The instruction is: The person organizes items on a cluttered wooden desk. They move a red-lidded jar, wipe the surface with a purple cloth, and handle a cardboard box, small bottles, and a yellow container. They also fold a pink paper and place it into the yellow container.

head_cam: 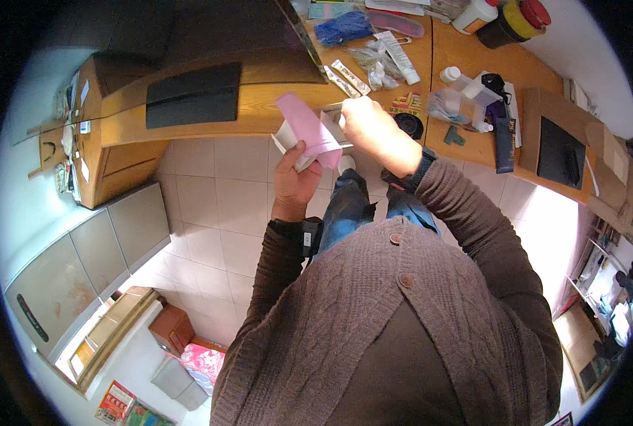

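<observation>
My left hand (297,178) holds a folded piece of pink paper or thin card (310,125) with white folds (289,139), its thumb pressed on the near face. The folded piece is tilted in front of the wooden desk's edge. Just right of it, my right hand (367,120) is curled with its back towards me. Its fingertips are hidden, so whether it grips anything cannot be made out. A pale, flat-edged thing (340,118) shows between the pink piece and my right fingers, partly covered by them. Near my right wrist lies a round black object (409,125).
On the wooden desk (263,98) are a black mat (193,96), two slim sachets (349,77), a white tube (399,56), a blue bundle (344,28) and a clear plastic box (460,106). A dark box bearing writing (505,145) lies near the right edge. Tiled floor (242,181) shows below.
</observation>
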`<state>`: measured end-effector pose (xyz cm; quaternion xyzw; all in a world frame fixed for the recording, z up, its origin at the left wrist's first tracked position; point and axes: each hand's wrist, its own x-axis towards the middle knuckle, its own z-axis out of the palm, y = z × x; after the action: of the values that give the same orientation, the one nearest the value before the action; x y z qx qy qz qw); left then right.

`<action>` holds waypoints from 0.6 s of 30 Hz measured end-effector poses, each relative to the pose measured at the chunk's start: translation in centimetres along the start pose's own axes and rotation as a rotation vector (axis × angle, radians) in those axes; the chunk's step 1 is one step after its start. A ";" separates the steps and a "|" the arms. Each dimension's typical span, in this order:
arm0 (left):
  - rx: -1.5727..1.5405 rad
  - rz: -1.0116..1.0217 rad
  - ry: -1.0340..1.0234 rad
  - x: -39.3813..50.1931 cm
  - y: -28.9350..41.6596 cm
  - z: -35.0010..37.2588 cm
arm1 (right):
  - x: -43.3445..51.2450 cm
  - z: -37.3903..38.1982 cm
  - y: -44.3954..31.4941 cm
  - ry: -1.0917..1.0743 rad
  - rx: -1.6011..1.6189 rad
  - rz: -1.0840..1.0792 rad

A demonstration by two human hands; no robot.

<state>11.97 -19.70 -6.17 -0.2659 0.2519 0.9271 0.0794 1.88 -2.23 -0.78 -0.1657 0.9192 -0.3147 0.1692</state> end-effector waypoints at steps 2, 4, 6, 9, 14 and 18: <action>-0.021 -0.038 -0.005 0.3 0.1 -0.4 | 0.8 0.8 -0.2 -0.040 0.118 0.001; -0.021 -0.052 -0.019 0.4 0.1 -0.6 | 1.1 1.1 -0.1 -0.147 0.292 0.047; -0.002 -0.045 -0.036 0.3 0.2 -0.4 | 0.4 1.4 0.6 -0.135 0.460 0.035; -0.048 -0.070 -0.073 -0.2 0.5 0.5 | -0.8 2.3 1.6 -0.145 0.344 0.094; -0.108 -0.015 -0.073 -1.0 0.6 2.3 | -1.6 3.1 2.3 -0.188 0.502 -0.080; -0.074 0.061 -0.079 -0.5 0.4 2.9 | -2.7 2.2 2.0 -0.040 0.555 -0.080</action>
<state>10.99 -18.55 -3.59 -0.2240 0.2221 0.9476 0.0510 4.78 -0.80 -3.13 -0.1552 0.7872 -0.5572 0.2139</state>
